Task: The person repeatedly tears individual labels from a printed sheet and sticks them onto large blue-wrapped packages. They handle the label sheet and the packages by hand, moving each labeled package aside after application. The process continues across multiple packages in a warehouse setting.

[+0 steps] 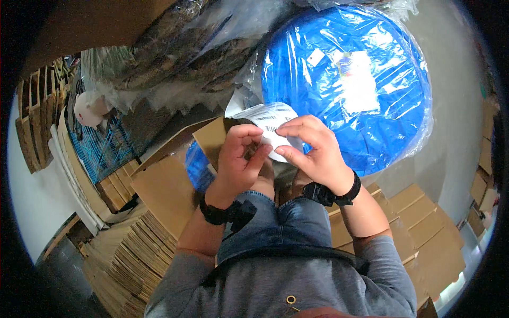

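Observation:
Both hands hold a white sheet of printed barcode labels [271, 117] in front of my lap. On its left edge, my left hand [241, 153] pinches with thumb and fingers. My right hand [315, 148] grips the right side between thumb and forefinger. The sheet curls, and its far end reaches toward a large round blue bundle [297, 74] wrapped in clear plastic. A white paper [360, 82] lies on that bundle under glare. Beside my left hand is an open cardboard box [164, 188] with a blue plastic-wrapped thing [198, 167] in it.
Plastic-wrapped dark, patterned goods [185, 58] lie at the far left. Stacked flat cardboard [143, 254] stands at the near left, and brown boxes [419, 217] sit at the right. A blue wire rack [101, 143] and wooden pallets [37, 111] are further left. Grey floor [445, 106] shows at the right.

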The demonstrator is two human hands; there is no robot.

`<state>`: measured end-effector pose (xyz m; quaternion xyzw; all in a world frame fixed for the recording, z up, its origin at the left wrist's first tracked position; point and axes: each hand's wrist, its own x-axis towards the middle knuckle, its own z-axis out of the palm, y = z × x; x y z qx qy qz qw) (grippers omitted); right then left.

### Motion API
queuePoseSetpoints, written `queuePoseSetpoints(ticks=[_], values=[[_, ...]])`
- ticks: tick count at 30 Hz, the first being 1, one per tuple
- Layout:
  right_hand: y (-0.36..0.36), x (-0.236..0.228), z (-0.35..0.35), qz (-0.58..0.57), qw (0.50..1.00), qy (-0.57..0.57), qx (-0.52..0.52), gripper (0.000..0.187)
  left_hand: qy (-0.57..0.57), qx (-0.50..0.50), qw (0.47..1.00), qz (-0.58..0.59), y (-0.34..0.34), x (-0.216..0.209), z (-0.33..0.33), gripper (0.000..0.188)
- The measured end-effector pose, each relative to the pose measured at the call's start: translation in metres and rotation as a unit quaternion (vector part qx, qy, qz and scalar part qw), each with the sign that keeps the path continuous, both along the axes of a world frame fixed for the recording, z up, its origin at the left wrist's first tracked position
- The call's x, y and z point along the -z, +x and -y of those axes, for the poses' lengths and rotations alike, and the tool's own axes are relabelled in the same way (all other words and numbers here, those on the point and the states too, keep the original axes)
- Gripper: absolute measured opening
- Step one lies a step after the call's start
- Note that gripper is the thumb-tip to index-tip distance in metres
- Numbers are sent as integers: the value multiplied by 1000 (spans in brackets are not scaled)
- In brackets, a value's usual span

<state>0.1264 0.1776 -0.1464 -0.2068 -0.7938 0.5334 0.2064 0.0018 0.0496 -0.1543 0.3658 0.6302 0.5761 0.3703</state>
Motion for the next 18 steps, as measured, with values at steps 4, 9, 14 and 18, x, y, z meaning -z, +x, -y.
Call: queuePoseSetpoints(ticks=[4, 9, 14, 18], values=[[2, 7, 0, -9, 999, -38, 1, 17, -15, 8, 1000, 26, 4, 6, 2, 33], [1, 3, -1, 13, 999, -40, -12, 10, -24, -1, 999, -34, 10, 14, 1, 27], [2, 5, -1, 54, 994, -92, -9, 7, -49, 35, 994, -90, 8, 11, 1, 28], [2, 7, 1, 64, 995, -82, 0, 7, -48, 58, 988, -132, 6, 12, 1, 27]])
